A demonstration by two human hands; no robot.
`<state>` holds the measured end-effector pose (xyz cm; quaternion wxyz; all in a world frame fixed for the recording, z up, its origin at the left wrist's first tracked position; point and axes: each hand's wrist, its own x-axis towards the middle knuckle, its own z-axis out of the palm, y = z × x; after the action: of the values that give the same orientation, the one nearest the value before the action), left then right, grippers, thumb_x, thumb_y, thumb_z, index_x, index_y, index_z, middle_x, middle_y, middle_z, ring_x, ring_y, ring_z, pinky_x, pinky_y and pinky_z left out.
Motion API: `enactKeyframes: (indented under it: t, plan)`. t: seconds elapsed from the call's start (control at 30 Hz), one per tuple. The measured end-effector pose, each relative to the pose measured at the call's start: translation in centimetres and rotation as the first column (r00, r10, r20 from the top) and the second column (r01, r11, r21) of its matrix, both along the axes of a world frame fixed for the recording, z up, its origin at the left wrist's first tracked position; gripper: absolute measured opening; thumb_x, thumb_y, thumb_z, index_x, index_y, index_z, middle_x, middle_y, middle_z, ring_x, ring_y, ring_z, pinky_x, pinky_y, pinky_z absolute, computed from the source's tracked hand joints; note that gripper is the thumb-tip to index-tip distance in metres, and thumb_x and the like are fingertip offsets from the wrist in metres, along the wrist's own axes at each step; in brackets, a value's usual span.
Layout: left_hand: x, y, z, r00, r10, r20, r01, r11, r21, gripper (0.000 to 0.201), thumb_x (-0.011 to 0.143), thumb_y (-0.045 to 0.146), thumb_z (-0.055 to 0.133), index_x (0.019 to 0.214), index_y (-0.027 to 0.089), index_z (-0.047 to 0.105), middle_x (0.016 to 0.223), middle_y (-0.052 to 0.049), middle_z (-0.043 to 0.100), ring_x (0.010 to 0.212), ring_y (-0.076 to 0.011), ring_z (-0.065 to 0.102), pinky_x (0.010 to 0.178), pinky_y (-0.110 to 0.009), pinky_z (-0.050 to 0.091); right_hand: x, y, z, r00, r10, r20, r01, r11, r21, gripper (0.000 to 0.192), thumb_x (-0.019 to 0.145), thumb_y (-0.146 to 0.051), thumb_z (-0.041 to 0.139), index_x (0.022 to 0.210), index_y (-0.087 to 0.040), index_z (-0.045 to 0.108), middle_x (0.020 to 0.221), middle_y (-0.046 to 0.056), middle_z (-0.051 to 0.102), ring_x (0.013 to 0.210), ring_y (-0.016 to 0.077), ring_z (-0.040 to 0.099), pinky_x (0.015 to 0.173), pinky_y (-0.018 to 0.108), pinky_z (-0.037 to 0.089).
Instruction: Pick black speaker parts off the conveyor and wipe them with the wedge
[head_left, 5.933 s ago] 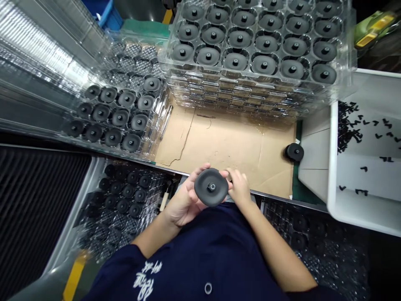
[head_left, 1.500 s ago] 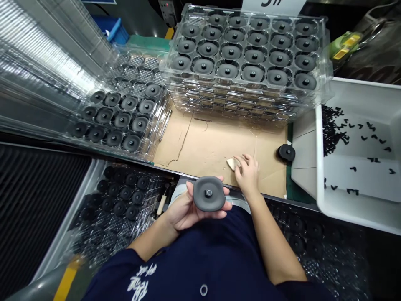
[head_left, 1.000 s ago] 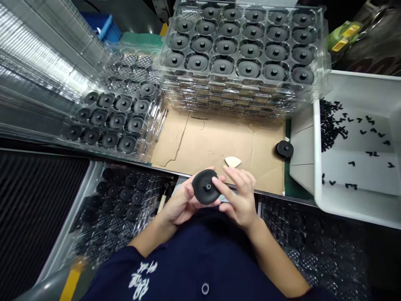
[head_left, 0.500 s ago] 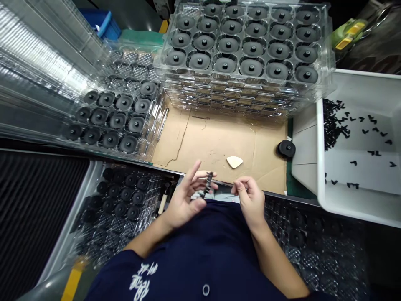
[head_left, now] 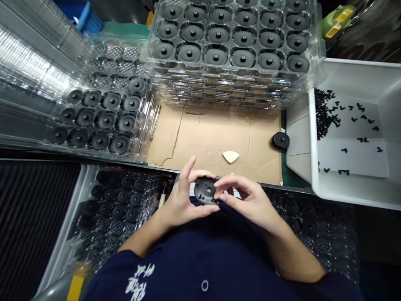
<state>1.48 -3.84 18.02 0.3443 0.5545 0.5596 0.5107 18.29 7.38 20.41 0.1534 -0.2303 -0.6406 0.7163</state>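
Note:
My left hand (head_left: 180, 205) grips a black rounded plastic disc (head_left: 205, 190) by its edge, thumb below and fingers above. The disc's face is turned up to me and shows a centre hole and small pegs. Over its right side, my right hand (head_left: 250, 200) has thumb and fingertips pinched together, touching the face near the edge. Whatever lies between those fingertips is too small or hidden to make out. Just beyond my hands, a pale wedge-shaped piece (head_left: 231, 156) lies on the cardboard (head_left: 200, 133).
Stacked clear trays (head_left: 219, 69) of black discs stand at the back. Another clear tray (head_left: 145, 138), partly filled with discs, is at left. On the right are a short stack of discs (head_left: 280, 140) and a white bin (head_left: 314, 146) holding small black pieces (head_left: 324, 115).
The disc has turned from edge-on to face-up in my left hand. My right hand has moved left from beside it onto its right side. The view has shifted slightly.

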Motion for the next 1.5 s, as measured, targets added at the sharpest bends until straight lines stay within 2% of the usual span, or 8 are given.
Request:
enactKeyframes:
  t: [0.27,0.63,0.8,0.9,1.03,1.13,1.33,1.5]
  plan:
    - [-0.6,-0.3,1.1,0.920,-0.124,0.371,0.255,0.909,-0.329,0.107,0.070,0.046,0.076,0.149,0.027,0.007,0.111,-0.008,0.064,0.108,-0.0238,0.059,0.102,-0.039,0.038,-0.8,1.4,0.6,0.981,0.186,-0.058,-0.192,0.877,-0.441,0.020,0.077,-0.018,0.073,0.096,-0.019,0.067,0.079,-0.002,0.071,0.074,0.0063,0.065,0.072,0.018,0.049]
    - [-0.7,0.8,1.8,0.917,-0.201,0.345,0.330,0.869,-0.369,0.103,0.066,0.038,0.081,0.148,0.025,0.020,0.106,-0.009,0.067,0.107,-0.0259,0.061,0.100,-0.040,0.042,0.2,0.6,-0.2,0.991,0.132,0.000,-0.114,0.855,-0.506,0.016,0.074,-0.020,0.074,0.083,-0.017,0.062,0.076,0.000,0.069,0.070,0.0091,0.067,0.069,0.021,0.054]
    - [-0.6,1.0,1.4,0.915,-0.170,0.365,0.295,0.900,-0.321,0.095,0.070,0.036,0.079,0.146,0.024,0.024,0.112,-0.011,0.065,0.108,-0.0250,0.060,0.102,-0.041,0.041,2.1,-0.2,-0.9,0.996,-0.086,0.011,0.085,0.943,-0.321,0.014,0.082,-0.032,0.069,0.084,-0.019,0.065,0.063,-0.002,0.062,0.055,0.0075,0.058,0.057,0.020,0.048]
    - [-0.6,1.2,1.3,0.916,-0.115,0.385,0.248,0.916,-0.315,0.089,0.072,0.037,0.077,0.145,0.023,0.027,0.116,-0.012,0.064,0.112,-0.0250,0.058,0.105,-0.042,0.039,2.6,-0.5,-0.8,0.972,-0.225,0.064,0.227,0.974,-0.026,0.008,0.086,-0.029,0.064,0.088,-0.024,0.069,0.068,-0.003,0.058,0.056,0.0062,0.051,0.054,0.019,0.043]
    - [-0.4,1.6,1.2,0.890,-0.024,0.456,0.208,0.911,-0.357,0.072,0.072,0.037,0.077,0.135,0.023,0.045,0.120,-0.011,0.065,0.117,-0.0252,0.057,0.105,-0.039,0.040,2.1,-0.7,-0.4,0.975,-0.192,0.108,0.131,0.899,0.418,0.025,0.084,-0.030,0.066,0.109,-0.028,0.070,0.080,0.001,0.061,0.070,0.0115,0.055,0.063,0.024,0.044]
    - [-0.1,1.7,1.2,0.830,0.023,0.558,0.246,0.882,-0.402,0.048,0.077,0.039,0.072,0.119,0.019,0.061,0.111,-0.011,0.069,0.101,-0.0229,0.066,0.092,-0.034,0.051,1.2,-0.8,-0.7,0.957,-0.283,0.066,0.210,0.830,0.517,0.020,0.090,-0.035,0.058,0.088,-0.021,0.073,0.065,0.001,0.057,0.063,0.0122,0.052,0.062,0.027,0.041]
    - [0.3,1.4,0.8,0.732,0.101,0.674,0.234,0.892,-0.387,0.038,0.085,0.045,0.061,0.102,0.013,0.071,0.088,-0.011,0.074,0.077,-0.0223,0.071,0.069,-0.032,0.058,0.1,-1.0,-2.0,0.913,-0.385,0.131,0.390,0.921,-0.007,0.050,0.093,-0.047,0.049,0.053,-0.017,0.054,0.051,-0.001,0.050,0.048,0.0085,0.044,0.050,0.023,0.035]
    - [0.4,1.2,0.3,0.713,0.117,0.691,0.229,0.893,-0.387,0.043,0.083,0.049,0.062,0.102,0.011,0.071,0.082,-0.012,0.073,0.075,-0.0231,0.071,0.067,-0.034,0.058,0.1,-1.4,-2.3,0.917,-0.381,0.117,0.394,0.911,-0.124,0.048,0.091,-0.048,0.052,0.055,-0.017,0.057,0.051,-0.002,0.048,0.048,0.0080,0.044,0.049,0.022,0.035]
